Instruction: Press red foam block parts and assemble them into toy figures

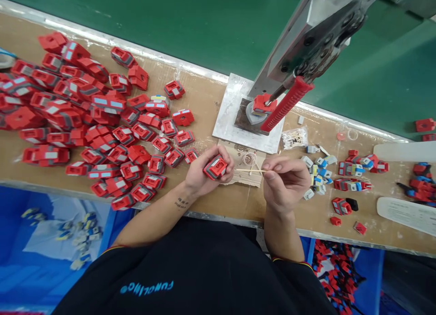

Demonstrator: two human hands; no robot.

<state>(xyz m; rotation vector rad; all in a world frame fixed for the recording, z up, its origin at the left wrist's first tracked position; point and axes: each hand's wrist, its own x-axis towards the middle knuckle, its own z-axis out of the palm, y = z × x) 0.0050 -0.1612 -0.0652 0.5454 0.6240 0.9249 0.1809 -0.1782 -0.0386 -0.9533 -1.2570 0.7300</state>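
My left hand [200,172] is wrapped around a red and grey plastic toy part [215,167], its hollow side turned up. Between thumb and fingertips, my right hand [286,181] pinches a thin pale stick [250,170], which points left toward the toy part; a gap between them seems to remain. Under the stick lies a piece of cardboard [231,150] with a small clear ring-shaped dish [249,159] on it. A bundle of cotton swabs [294,138] rests just beyond my right hand.
A toggle press with a red handle [288,104] stands on a metal plate [225,120], a red part [264,104] under its plunger. Many red parts [102,138] are heaped at left. Small white-blue parts [318,174] lie at right. Blue bins [112,219] sit below the table edge.
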